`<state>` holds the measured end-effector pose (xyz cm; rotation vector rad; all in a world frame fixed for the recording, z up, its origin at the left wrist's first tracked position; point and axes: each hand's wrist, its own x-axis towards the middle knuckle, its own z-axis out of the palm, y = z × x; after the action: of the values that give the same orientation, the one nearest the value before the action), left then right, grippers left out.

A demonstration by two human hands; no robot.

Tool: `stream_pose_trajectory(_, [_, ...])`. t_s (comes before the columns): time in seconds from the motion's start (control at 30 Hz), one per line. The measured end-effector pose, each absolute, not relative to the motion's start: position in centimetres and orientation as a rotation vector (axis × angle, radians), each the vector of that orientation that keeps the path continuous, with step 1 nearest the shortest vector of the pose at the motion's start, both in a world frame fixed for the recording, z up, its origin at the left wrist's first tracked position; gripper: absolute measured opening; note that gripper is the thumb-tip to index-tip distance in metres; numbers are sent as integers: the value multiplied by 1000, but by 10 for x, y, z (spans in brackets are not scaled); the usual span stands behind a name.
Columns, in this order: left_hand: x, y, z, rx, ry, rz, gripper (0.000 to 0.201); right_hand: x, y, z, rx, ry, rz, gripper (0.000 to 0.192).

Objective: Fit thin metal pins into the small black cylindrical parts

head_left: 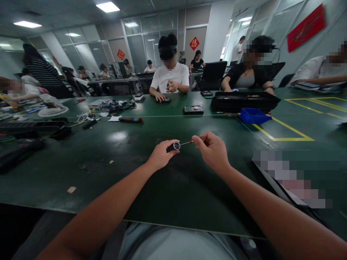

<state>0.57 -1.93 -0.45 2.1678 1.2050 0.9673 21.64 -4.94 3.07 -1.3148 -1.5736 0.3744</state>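
Observation:
Above the middle of the dark green table (114,169), my left hand (160,155) grips a small black cylinder with a silver end (175,146). A thin metal shaft with a red tip (187,143) runs from that silver end to my right hand (213,150), which pinches the shaft's red end between thumb and fingers. Both hands are held close together, a little above the tabletop.
A blue bin (253,116) and a black tray (244,101) sit at the far right beside yellow floor-tape lines (282,131). A hard drive (193,109) and a pen-like tool (130,119) lie further out. Cables and tools clutter the left. Other people sit across the table.

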Motion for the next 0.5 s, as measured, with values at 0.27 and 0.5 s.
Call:
stream_pose_trajectory(0.27, [5, -19, -5, 2203, 1187, 963, 40, 217, -51, 31, -1221, -1682, 316, 23])
stream_pose_trajectory(0.5, [6, -19, -4, 2187, 1178, 965, 40, 218, -52, 31, -1146, -1746, 353, 16])
